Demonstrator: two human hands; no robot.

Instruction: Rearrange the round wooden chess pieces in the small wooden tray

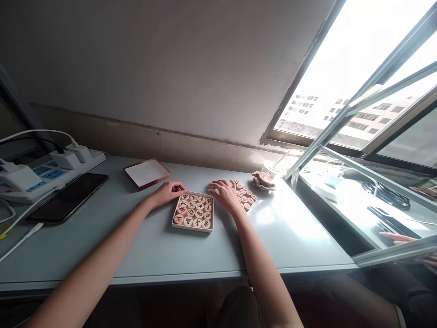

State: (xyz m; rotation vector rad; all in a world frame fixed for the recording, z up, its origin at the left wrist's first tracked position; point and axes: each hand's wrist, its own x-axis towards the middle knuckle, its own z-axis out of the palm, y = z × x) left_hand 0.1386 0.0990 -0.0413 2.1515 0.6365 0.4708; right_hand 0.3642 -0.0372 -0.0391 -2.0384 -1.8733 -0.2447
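Note:
A shallow square box (pixel 174 220) of round wooden chess pieces (pixel 194 211) with red and black characters lies on the grey desk. My left hand (pixel 167 192) rests at the box's far left corner, fingers curled against it. My right hand (pixel 225 195) lies open and flat between the box and a loose cluster of wooden pieces (pixel 246 197), fingers spread and touching the desk beside that cluster.
The box lid (pixel 146 173) lies behind the left hand. A phone (pixel 68 197) and a power strip (pixel 44 171) with chargers sit far left. A plastic cup (pixel 269 173) stands near the open window frame (pixel 341 159) at right. Another person's hand (pixel 406 239) shows at far right.

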